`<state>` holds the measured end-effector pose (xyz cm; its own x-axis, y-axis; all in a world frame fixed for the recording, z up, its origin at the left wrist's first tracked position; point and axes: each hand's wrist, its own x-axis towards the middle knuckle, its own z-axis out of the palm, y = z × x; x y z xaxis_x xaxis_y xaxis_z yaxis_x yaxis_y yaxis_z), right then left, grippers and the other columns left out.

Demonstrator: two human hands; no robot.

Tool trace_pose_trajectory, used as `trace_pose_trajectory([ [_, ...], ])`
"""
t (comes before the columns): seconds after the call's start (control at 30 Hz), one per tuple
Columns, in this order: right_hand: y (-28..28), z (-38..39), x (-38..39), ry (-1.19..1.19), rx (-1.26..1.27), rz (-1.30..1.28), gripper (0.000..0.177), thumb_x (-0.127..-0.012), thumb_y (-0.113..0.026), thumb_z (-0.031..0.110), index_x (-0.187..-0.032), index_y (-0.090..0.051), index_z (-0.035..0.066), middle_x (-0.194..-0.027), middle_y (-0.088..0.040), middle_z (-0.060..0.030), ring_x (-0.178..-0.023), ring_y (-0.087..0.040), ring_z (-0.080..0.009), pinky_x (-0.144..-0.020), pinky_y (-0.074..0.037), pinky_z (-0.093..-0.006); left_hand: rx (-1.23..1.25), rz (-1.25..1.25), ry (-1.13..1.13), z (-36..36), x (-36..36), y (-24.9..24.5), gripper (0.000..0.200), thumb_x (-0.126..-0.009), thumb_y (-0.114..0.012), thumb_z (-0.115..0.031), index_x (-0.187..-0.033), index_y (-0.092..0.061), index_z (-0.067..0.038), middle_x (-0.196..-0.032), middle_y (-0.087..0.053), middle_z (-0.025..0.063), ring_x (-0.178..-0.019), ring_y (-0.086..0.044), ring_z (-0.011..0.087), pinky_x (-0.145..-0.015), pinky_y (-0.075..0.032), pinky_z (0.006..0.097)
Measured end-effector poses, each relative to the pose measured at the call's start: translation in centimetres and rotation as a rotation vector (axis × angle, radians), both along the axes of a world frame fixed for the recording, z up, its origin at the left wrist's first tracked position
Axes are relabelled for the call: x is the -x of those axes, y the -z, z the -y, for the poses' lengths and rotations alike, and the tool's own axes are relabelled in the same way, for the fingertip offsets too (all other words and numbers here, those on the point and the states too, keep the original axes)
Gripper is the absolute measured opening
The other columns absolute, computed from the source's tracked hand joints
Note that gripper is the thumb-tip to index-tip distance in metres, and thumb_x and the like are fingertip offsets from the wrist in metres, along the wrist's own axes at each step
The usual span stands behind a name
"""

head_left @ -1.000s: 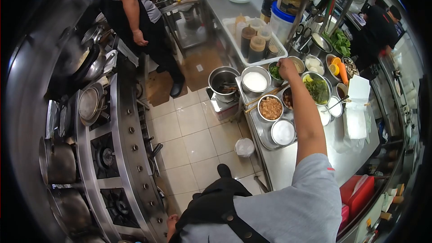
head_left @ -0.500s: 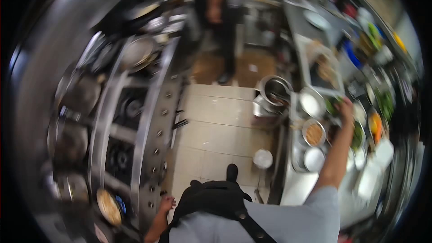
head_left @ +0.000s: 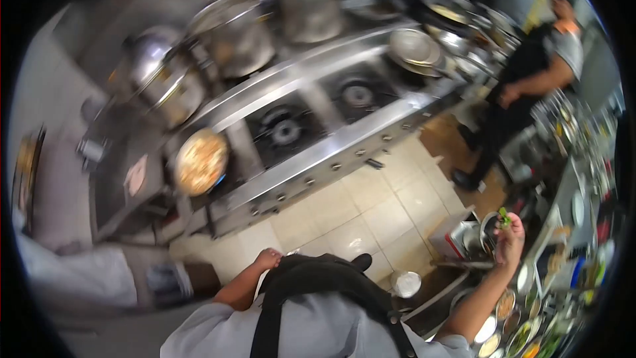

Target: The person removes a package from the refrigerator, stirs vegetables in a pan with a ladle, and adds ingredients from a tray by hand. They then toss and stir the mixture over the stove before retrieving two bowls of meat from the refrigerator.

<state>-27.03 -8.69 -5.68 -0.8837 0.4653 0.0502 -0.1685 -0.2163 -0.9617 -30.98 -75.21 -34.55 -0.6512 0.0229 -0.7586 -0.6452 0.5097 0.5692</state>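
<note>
My right hand (head_left: 509, 242) is raised at the right, with its fingers pinched on a bunch of green leaves (head_left: 505, 217). Below it lie metal bowls of ingredients, among them a bowl of light brown food (head_left: 505, 303). At my waist, beside the black apron (head_left: 318, 275), my left hand (head_left: 268, 258) hangs with its fingers curled; whether it holds anything is not visible. A pan of orange and white food (head_left: 201, 161) sits on the stove's near left end, its handle pointing toward me.
Large steel pots (head_left: 308, 10) line the stove's back, behind bare burners (head_left: 286, 131). A co-worker (head_left: 530, 86) stands at the far right. A meat piece (head_left: 136, 174) lies on the flat griddle at left. A white round container (head_left: 406, 284) is low by the counter.
The view has swung left toward the stove. My right hand has lifted away from the ingredient bowls with green leaves in it. The co-worker now appears at the right.
</note>
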Motion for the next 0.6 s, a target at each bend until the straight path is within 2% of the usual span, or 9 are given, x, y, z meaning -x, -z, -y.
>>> trace_pose_trajectory([
  [0.07,1.1,9.0,7.7,-0.229,0.095,-0.005,0.021,-0.081,-0.064,0.004,-0.100,-0.056,0.002,-0.092,-0.060,-0.0110,-0.072,-0.056,-0.0137,-0.060,-0.047,-0.0229,0.018,-0.059,-0.034,4.8,-2.1,1.3,0.019,-0.083,-0.057,-0.019,-0.089,-0.062,-0.001,-0.066,-0.061,0.0046,-0.052,-0.057,0.0139,-0.049,-0.047,0.0284],
  [0.2,1.7,29.9,19.0,-0.650,0.234,0.039,0.024,-0.080,-0.062,0.006,-0.102,-0.054,0.001,-0.097,-0.058,-0.0140,-0.077,-0.055,-0.0167,-0.064,-0.046,-0.0255,-0.027,-0.024,-0.415,14.1,-7.1,1.8,0.022,-0.085,-0.058,-0.023,-0.092,-0.060,-0.003,-0.070,-0.061,0.0062,-0.054,-0.059,0.0161,-0.047,-0.046,0.0304],
  [0.27,2.3,40.0,23.4,-0.875,0.315,0.066,0.027,-0.080,-0.058,0.005,-0.106,-0.052,0.000,-0.098,-0.058,-0.0145,-0.081,-0.058,-0.0186,-0.066,-0.048,-0.0269,-0.110,0.027,-0.691,19.3,-9.9,3.1,0.020,-0.083,-0.060,-0.024,-0.091,-0.059,-0.005,-0.071,-0.061,0.0065,-0.054,-0.059,0.0164,-0.045,-0.046,0.0325],
  [0.4,1.2,58.6,29.7,-1.103,0.229,0.161,0.026,-0.081,-0.057,0.002,-0.106,-0.053,-0.004,-0.097,-0.060,-0.0146,-0.077,-0.058,-0.0172,-0.062,-0.048,-0.0255,-0.158,0.091,-0.823,27.0,-16.6,5.5,0.020,-0.085,-0.057,-0.024,-0.093,-0.058,-0.006,-0.073,-0.062,0.0081,-0.056,-0.060,0.0180,-0.045,-0.046,0.0334],
  [0.43,1.9,62.5,31.1,-1.090,0.115,0.178,0.022,-0.080,-0.055,-0.002,-0.102,-0.055,-0.004,-0.089,-0.060,-0.0104,-0.071,-0.057,-0.0142,-0.057,-0.047,-0.0233,-0.112,-0.094,-0.623,29.2,-19.7,9.7,0.021,-0.085,-0.056,-0.024,-0.094,-0.058,-0.005,-0.074,-0.062,0.0090,-0.057,-0.061,0.0189,-0.046,-0.046,0.0341],
  [0.5,2.1,69.5,33.3,-0.999,-0.263,0.215,0.019,-0.076,-0.062,-0.001,-0.094,-0.058,-0.002,-0.075,-0.060,-0.0048,-0.059,-0.054,-0.0101,-0.050,-0.043,-0.0199,0.065,-0.499,-0.265,32.8,-24.8,15.5,0.022,-0.085,-0.054,-0.024,-0.096,-0.056,-0.005,-0.077,-0.063,0.0107,-0.058,-0.061,0.0205,-0.047,-0.047,0.0354],
  [0.53,2.5,72.3,34.4,-0.974,-0.464,0.217,0.016,-0.073,-0.065,0.002,-0.088,-0.060,0.000,-0.071,-0.060,-0.0037,-0.056,-0.053,-0.0093,-0.050,-0.042,-0.0199,-0.025,-0.285,-0.508,31.9,-24.6,12.9,0.022,-0.085,-0.053,-0.023,-0.097,-0.056,-0.004,-0.079,-0.063,0.0116,-0.058,-0.061,0.0213,-0.048,-0.047,0.0361],
  [0.57,5.1,74.9,36.8,-0.902,-0.710,0.055,0.015,-0.071,-0.066,0.006,-0.084,-0.062,0.001,-0.069,-0.059,-0.0032,-0.055,-0.053,-0.0092,-0.052,-0.043,-0.0226,-0.118,-0.084,-0.837,30.6,-24.4,10.1,0.022,-0.085,-0.053,-0.022,-0.097,-0.056,-0.004,-0.081,-0.064,0.0124,-0.059,-0.062,0.0220,-0.049,-0.048,0.0367],
  [0.6,5.4,76.9,37.9,-0.914,-0.719,0.056,0.015,-0.071,-0.066,0.006,-0.084,-0.062,0.001,-0.069,-0.059,-0.0032,-0.055,-0.053,-0.0092,-0.052,-0.043,-0.0226,-0.159,0.069,-1.168,28.7,-23.1,4.4,0.022,-0.084,-0.052,-0.021,-0.097,-0.055,-0.004,-0.083,-0.064,0.0132,-0.059,-0.062,0.0228,-0.050,-0.049,0.0373],
])
